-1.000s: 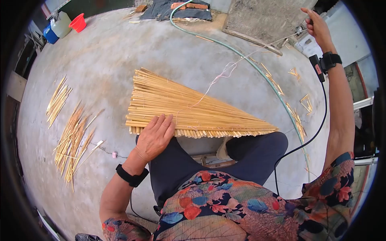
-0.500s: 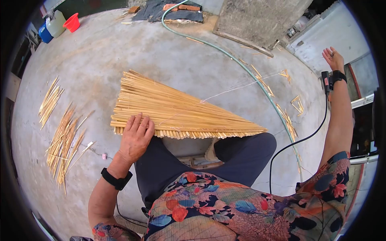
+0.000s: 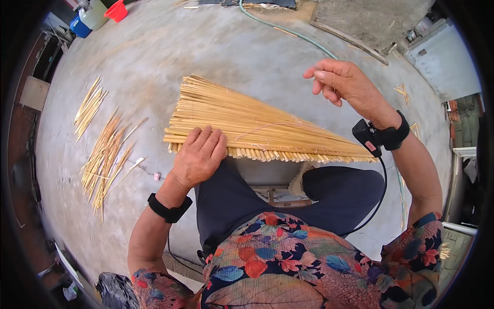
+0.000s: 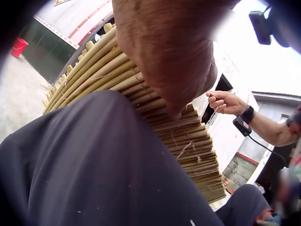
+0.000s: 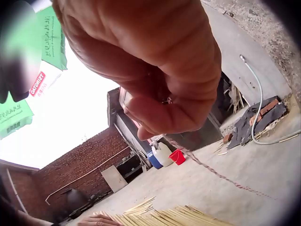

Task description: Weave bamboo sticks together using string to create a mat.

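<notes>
A fan-shaped mat of yellow stalks point(image 3: 231, 116), with stalk ends lined up along its near edge, lies across the person's knees in the head view. The left hand point(image 3: 199, 154) holds the wide end, fingers laid over the top and thumb at the near edge. A thin pinkish string point(image 3: 267, 125) trails over the stalks. Raised above the narrow end, the right hand point(image 3: 346, 85) has curled fingers. In the right wrist view a twisted red-and-white string point(image 5: 207, 167) runs down from those fingers, which pinch it.
Two piles of loose thin stalks point(image 3: 90, 108) lie on the concrete floor at left. A red bucket point(image 3: 116, 10) and plastic jugs point(image 3: 92, 18) stand at the back left. A green hose point(image 3: 288, 28) crosses the floor behind the mat. Black cables hang from the wrist cameras.
The right hand swung out far to the right, then came back in over the mat's narrow end. The left hand has stayed on the wide end.
</notes>
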Available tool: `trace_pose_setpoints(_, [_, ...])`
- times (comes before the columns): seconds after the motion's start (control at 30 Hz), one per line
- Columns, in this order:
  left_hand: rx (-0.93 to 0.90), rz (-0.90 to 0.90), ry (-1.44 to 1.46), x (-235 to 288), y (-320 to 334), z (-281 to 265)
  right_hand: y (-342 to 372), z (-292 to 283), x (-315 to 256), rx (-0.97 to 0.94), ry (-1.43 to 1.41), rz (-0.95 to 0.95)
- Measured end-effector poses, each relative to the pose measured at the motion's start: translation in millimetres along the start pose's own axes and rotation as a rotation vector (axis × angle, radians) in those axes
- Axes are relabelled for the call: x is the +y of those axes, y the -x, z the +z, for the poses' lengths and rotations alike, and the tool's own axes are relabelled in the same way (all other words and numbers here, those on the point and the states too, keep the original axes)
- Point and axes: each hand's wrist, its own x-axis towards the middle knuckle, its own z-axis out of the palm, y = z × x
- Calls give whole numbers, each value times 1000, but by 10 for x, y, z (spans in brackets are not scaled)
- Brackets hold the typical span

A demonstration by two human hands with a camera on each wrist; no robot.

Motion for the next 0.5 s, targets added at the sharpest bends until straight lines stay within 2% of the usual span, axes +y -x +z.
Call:
trace_pose_setpoints(0.03, [-12,-5,7,-2,-18,-17,-89,204,21,-135,35,13])
trace_pose_setpoints(0.1, [-29,-12,17,-13,-69,-28,-179,496,59,-264,21,76])
trace_pose_setpoints(0.2, [-39,-31,10,-7,-63,-10,-239,700,158,-304,105,111])
trace_pose_setpoints(0.33, [39,12,-4,-26,-60,6,-170,852,180,-317,209,132])
trace_pose_setpoints(0.4, [83,23,-23,-77,-221,6,-251,763,305,-287,310,-142])
trace_pose_setpoints(0.47, [-49,-69,-4,-166,-414,-28,-329,651,276,-273,369,-148])
trace_pose_setpoints(0.5, [-26,-79,-13,-205,-526,-71,-348,597,257,-248,420,-158])
